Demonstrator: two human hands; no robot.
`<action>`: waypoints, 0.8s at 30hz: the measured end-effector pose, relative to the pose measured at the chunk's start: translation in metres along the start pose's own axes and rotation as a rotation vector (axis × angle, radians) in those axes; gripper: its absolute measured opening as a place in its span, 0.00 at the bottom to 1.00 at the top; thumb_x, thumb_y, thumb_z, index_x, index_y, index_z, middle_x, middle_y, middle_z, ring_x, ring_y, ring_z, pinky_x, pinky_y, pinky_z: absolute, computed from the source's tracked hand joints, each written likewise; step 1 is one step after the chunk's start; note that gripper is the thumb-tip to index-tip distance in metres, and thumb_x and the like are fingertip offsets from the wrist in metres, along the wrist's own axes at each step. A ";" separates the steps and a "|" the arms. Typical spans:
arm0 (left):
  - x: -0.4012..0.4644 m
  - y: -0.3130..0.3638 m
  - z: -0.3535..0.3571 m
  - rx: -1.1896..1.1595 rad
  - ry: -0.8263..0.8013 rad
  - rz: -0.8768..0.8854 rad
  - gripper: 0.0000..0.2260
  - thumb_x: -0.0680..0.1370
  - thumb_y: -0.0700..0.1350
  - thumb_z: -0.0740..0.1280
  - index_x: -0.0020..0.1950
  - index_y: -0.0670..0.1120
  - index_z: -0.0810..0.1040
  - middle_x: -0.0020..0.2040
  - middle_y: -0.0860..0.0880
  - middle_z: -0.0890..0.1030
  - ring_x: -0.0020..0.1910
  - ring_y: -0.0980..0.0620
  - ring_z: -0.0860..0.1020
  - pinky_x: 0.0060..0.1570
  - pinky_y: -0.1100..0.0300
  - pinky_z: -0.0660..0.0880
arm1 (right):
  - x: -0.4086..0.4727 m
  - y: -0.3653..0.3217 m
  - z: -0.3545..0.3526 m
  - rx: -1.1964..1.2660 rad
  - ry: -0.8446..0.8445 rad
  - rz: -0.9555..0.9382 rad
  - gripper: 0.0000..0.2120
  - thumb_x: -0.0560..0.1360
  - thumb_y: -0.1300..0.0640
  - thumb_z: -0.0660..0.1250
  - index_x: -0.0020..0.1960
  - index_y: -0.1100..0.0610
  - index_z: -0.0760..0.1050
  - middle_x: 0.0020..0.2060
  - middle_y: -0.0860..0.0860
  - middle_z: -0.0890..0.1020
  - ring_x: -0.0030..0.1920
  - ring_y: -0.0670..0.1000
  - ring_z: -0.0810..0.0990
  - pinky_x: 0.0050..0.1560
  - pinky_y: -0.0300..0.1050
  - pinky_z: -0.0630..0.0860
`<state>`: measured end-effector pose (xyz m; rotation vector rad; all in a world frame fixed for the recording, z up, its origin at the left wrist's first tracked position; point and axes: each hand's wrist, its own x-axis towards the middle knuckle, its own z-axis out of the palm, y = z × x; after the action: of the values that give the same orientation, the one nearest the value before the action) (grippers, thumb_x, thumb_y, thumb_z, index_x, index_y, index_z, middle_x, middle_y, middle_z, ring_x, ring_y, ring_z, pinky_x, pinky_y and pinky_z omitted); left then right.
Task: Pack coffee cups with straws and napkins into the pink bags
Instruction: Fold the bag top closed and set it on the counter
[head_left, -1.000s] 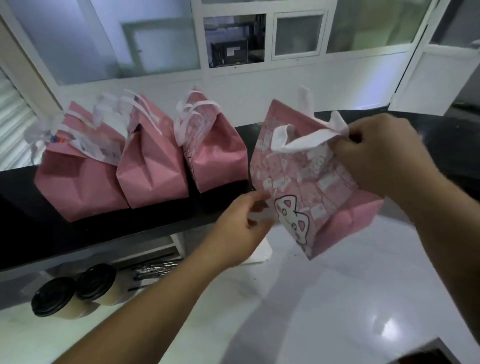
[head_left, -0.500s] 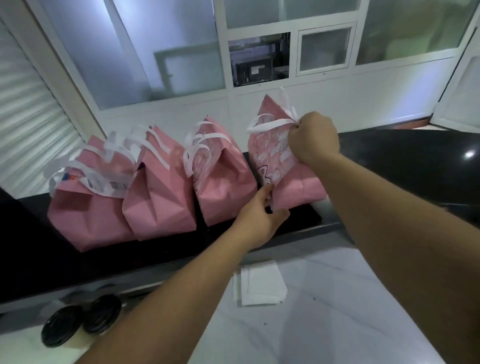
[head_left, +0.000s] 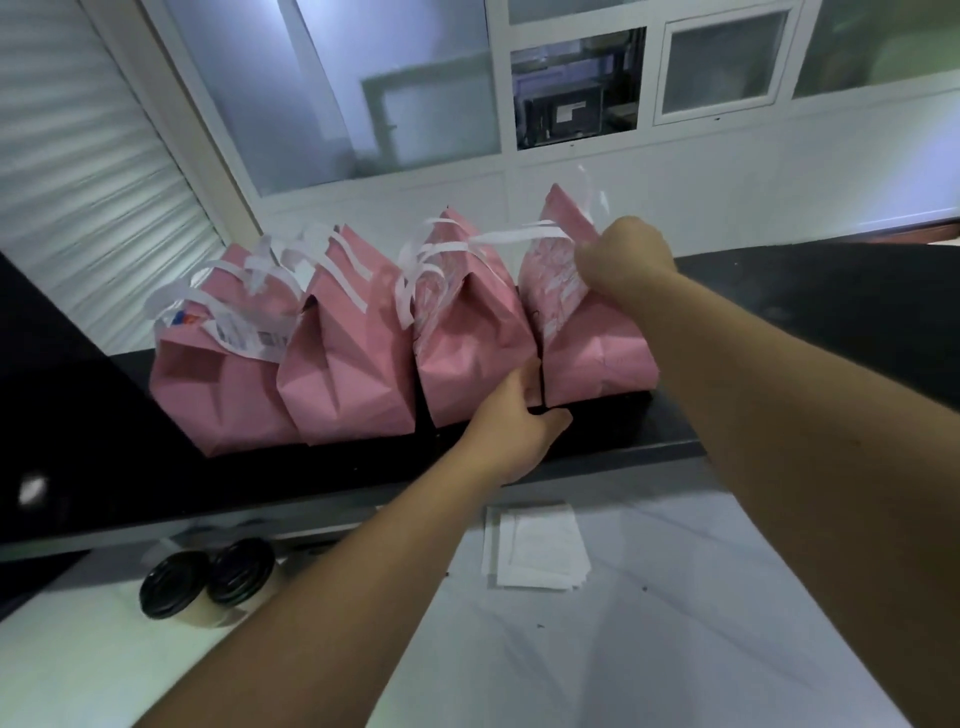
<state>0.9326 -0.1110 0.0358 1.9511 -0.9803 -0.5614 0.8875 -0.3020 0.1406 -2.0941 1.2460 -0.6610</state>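
The right hand (head_left: 626, 254) pinches the top of the rightmost pink bag (head_left: 587, 322) near its white handles, while the left hand (head_left: 519, 421) steadies its lower corner, fingers curled against the base. The bag stands upright on the black ledge (head_left: 779, 332), last in a row touching three other bags (head_left: 343, 353). This looks like setting down a packed bag. Next, two lidded cups (head_left: 208, 584) and napkins (head_left: 535, 551) wait on the white counter (head_left: 675, 649) below, needing a fresh bag.
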 end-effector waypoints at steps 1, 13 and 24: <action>-0.005 0.001 0.000 -0.004 0.006 -0.001 0.31 0.75 0.51 0.73 0.77 0.56 0.69 0.56 0.71 0.77 0.55 0.71 0.76 0.48 0.77 0.68 | -0.008 0.000 -0.007 -0.018 0.000 -0.020 0.11 0.79 0.52 0.64 0.45 0.60 0.73 0.40 0.54 0.78 0.43 0.58 0.81 0.33 0.45 0.71; -0.060 0.016 0.024 0.018 -0.053 0.126 0.27 0.79 0.49 0.71 0.77 0.55 0.70 0.72 0.54 0.75 0.63 0.54 0.75 0.64 0.52 0.76 | -0.164 0.063 -0.040 -0.199 0.076 -0.005 0.30 0.80 0.45 0.64 0.77 0.56 0.63 0.71 0.59 0.71 0.69 0.63 0.70 0.62 0.61 0.73; -0.148 0.019 0.106 0.034 -0.407 0.321 0.24 0.79 0.52 0.69 0.75 0.57 0.70 0.71 0.55 0.75 0.60 0.55 0.77 0.51 0.59 0.75 | -0.364 0.144 -0.071 -0.262 0.298 0.487 0.32 0.81 0.38 0.59 0.81 0.47 0.56 0.77 0.53 0.68 0.72 0.61 0.68 0.67 0.61 0.72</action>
<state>0.7641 -0.0497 -0.0018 1.6895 -1.5323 -0.7743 0.5964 -0.0472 0.0473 -1.8148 2.0178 -0.6216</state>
